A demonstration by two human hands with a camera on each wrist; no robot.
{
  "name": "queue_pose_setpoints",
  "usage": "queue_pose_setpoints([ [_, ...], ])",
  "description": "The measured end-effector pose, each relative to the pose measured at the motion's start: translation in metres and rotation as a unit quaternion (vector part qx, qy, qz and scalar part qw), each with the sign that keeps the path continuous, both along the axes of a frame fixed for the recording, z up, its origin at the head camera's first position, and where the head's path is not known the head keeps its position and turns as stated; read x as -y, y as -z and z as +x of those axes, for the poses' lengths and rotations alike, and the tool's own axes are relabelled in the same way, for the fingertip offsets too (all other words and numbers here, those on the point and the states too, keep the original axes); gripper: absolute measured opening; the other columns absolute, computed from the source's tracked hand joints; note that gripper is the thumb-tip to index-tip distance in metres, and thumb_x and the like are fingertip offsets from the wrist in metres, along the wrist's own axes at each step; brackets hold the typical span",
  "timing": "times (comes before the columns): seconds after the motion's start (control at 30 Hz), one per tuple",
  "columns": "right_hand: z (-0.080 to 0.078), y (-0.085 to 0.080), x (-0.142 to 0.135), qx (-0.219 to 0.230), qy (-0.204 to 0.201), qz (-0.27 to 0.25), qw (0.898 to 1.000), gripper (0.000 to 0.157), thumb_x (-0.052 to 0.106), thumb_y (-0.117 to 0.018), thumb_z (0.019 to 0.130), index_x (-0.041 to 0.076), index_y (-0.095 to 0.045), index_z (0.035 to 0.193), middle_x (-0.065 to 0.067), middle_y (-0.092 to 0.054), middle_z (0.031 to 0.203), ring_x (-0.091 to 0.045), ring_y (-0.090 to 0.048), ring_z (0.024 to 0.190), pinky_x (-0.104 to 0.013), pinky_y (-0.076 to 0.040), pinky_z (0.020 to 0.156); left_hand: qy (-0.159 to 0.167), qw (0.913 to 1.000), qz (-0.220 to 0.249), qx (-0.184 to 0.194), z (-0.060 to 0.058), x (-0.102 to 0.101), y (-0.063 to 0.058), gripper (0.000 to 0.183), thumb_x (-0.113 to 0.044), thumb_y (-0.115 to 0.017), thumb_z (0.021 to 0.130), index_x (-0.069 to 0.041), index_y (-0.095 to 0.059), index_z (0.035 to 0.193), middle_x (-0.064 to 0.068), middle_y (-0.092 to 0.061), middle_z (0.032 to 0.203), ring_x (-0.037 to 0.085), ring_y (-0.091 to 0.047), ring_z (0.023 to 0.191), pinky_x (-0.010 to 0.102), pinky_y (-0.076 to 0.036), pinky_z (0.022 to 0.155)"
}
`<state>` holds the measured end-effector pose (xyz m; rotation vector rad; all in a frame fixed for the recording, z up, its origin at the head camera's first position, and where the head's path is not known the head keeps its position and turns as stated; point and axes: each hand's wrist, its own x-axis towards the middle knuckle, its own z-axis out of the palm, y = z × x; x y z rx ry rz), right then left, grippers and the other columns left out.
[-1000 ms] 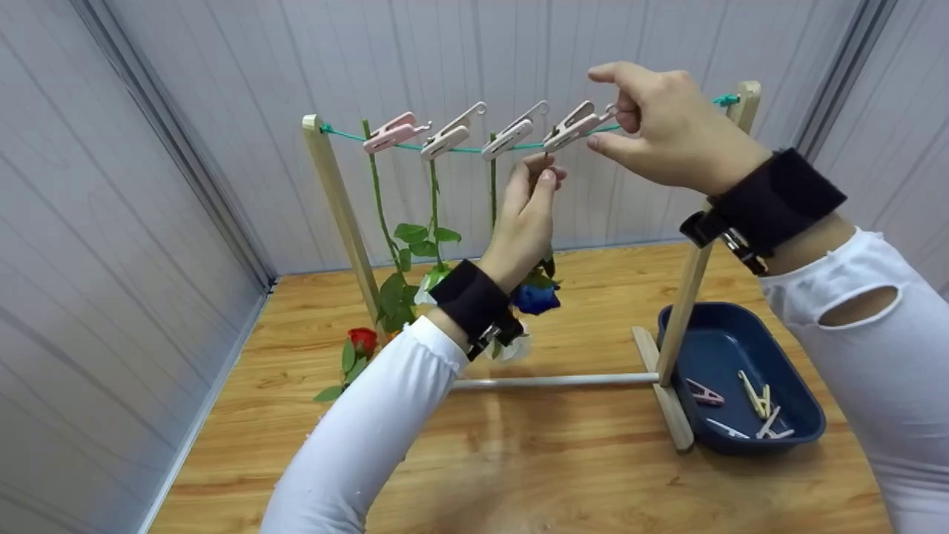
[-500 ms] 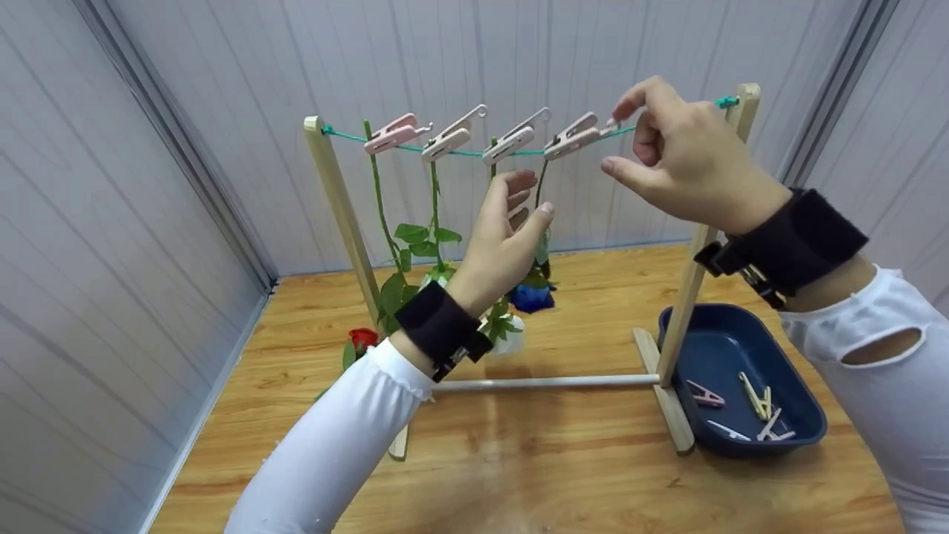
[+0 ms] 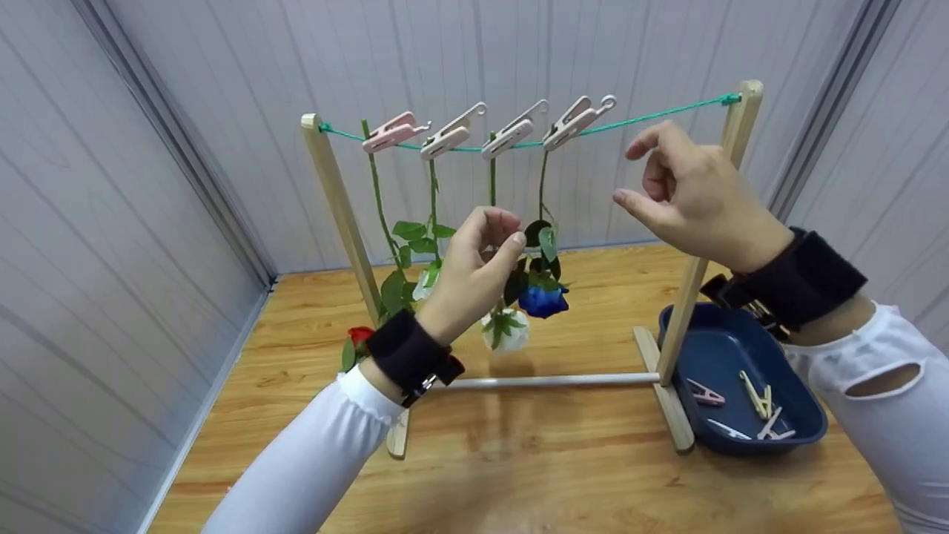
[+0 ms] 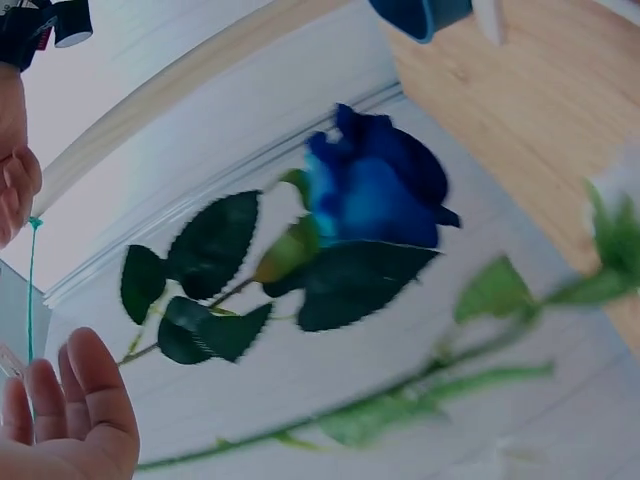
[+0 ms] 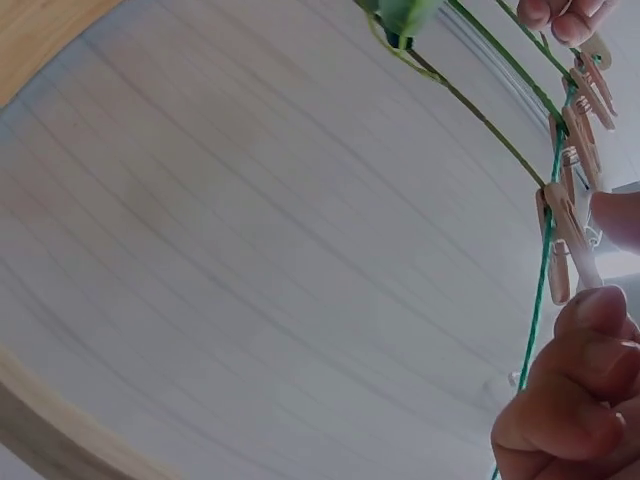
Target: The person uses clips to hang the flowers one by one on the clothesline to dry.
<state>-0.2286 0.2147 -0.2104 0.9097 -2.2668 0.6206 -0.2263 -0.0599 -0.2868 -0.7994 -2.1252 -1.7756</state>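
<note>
Upside down from the green cord (image 3: 652, 116), several roses hang by their stems in clothespins. The rightmost clothespin (image 3: 571, 133) holds the stem of a blue rose (image 3: 545, 299), seen close in the left wrist view. Beside it hangs a white rose (image 3: 507, 331), and a red rose (image 3: 359, 335) is at the far left, partly behind the left wrist. My left hand (image 3: 478, 271), fingers loosely bent and holding nothing, is in front of the stems. My right hand (image 3: 693, 196) is below the cord near the right post, its thumb and forefinger apart with nothing between them.
Wooden posts (image 3: 686, 311) with a white crossbar (image 3: 556, 382) carry the cord above the wooden table (image 3: 556, 460). Right of the frame, a dark blue basin (image 3: 723, 341) contains several clothespins (image 3: 758, 397). A panelled wall (image 3: 593, 44) stands behind.
My left hand has let go of the blue rose's stem and moved down and left. My right hand has drawn away from the rightmost clothespin, downward and to the right.
</note>
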Motion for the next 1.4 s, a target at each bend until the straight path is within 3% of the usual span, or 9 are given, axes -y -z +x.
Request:
queue_pose_setpoints([
  [0.13,0.002,0.012,-0.004,0.007,-0.009,-0.006,1.000,0.015,-0.002,-0.077,0.097,-0.006,-0.064,0.103,-0.005,-0.053,0.072,-0.007,-0.042,0.063,-0.015,-0.033,0.060,-0.001,1.0000,-0.003,0.008,0.005,0.010,0.009,0.014,-0.006,-0.054,0.111,0.002,-0.060,0.121,0.009,-0.062,0.107,0.016,-0.060,0.090,0.025,-0.052,0.076],
  [0.23,0.003,0.022,-0.009,0.011,-0.010,-0.003,1.000,0.013,-0.001,-0.077,0.097,-0.003,-0.064,0.094,-0.004,-0.055,0.072,-0.007,-0.043,0.064,-0.015,-0.033,0.061,-0.004,0.9999,-0.006,0.014,0.008,0.017,0.015,0.014,-0.007,-0.053,0.112,0.003,-0.061,0.119,0.007,-0.061,0.100,0.017,-0.057,0.082,0.024,-0.050,0.071],
  [0.4,0.006,0.039,-0.019,0.018,0.004,0.006,1.000,0.018,0.002,-0.076,0.099,0.002,-0.062,0.088,-0.003,-0.057,0.073,-0.006,-0.044,0.064,-0.015,-0.034,0.061,-0.015,0.9996,-0.023,0.007,0.012,0.027,0.025,0.015,-0.008,-0.055,0.111,0.004,-0.064,0.113,0.001,-0.058,0.089,0.013,-0.051,0.073,0.023,-0.044,0.067],
  [0.6,0.011,0.063,-0.032,0.030,0.017,0.004,0.999,0.030,0.007,-0.079,0.098,0.009,-0.056,0.079,0.005,-0.049,0.067,-0.003,-0.040,0.059,-0.018,-0.032,0.056,-0.017,0.9978,-0.063,-0.003,0.014,0.040,0.042,0.018,-0.007,-0.057,0.111,0.001,-0.065,0.097,-0.003,-0.051,0.076,0.009,-0.043,0.065,0.023,-0.036,0.063],
  [0.93,0.012,0.107,-0.058,0.013,-0.053,-0.006,0.998,0.042,-0.002,-0.079,0.092,0.015,-0.052,0.066,0.012,-0.040,0.058,0.005,-0.032,0.053,-0.017,-0.028,0.050,-0.020,0.9932,-0.114,-0.009,0.020,0.058,0.072,0.029,-0.010,-0.062,0.110,-0.003,-0.061,0.082,-0.005,-0.044,0.069,0.006,-0.040,0.062,0.023,-0.033,0.061],
  [1.1,0.016,0.124,-0.080,0.080,-0.059,-0.008,0.995,0.045,-0.007,-0.076,0.091,0.021,-0.054,0.065,0.017,-0.039,0.060,0.006,-0.033,0.052,-0.016,-0.028,0.047,-0.034,0.9916,-0.125,0.001,0.020,0.068,0.087,0.031,-0.009,-0.062,0.110,-0.006,-0.060,0.079,-0.006,-0.045,0.068,0.005,-0.040,0.061,0.022,-0.034,0.061],
  [1.23,0.015,0.133,-0.098,0.148,-0.039,0.032,0.988,0.043,-0.002,-0.076,0.094,0.025,-0.057,0.067,0.021,-0.040,0.063,0.007,-0.035,0.051,-0.017,-0.032,0.046,-0.051,0.9900,-0.129,0.023,0.023,0.078,0.098,0.034,-0.011,-0.057,0.112,-0.007,-0.062,0.079,-0.005,-0.045,0.067,0.005,-0.040,0.059,0.023,-0.034,0.060],
  [1.33,0.012,0.138,-0.112,0.198,-0.013,0.079,0.977,0.041,0.003,-0.076,0.096,0.025,-0.056,0.067,0.020,-0.041,0.063,0.006,-0.037,0.052,-0.019,-0.034,0.048,-0.061,0.9875,-0.140,0.039,0.024,0.085,0.106,0.035,-0.012,-0.056,0.113,-0.006,-0.064,0.080,-0.005,-0.045,0.066,0.004,-0.039,0.059,0.022,-0.034,0.059],
  [1.4,0.009,0.141,-0.119,0.247,0.008,0.108,0.963,0.036,0.005,-0.075,0.096,0.023,-0.059,0.069,0.017,-0.043,0.063,0.004,-0.039,0.053,-0.021,-0.035,0.050,-0.065,0.9863,-0.145,0.044,0.026,0.089,0.111,0.034,-0.012,-0.057,0.113,-0.005,-0.065,0.080,-0.005,-0.045,0.066,0.004,-0.039,0.059,0.022,-0.034,0.060],
])
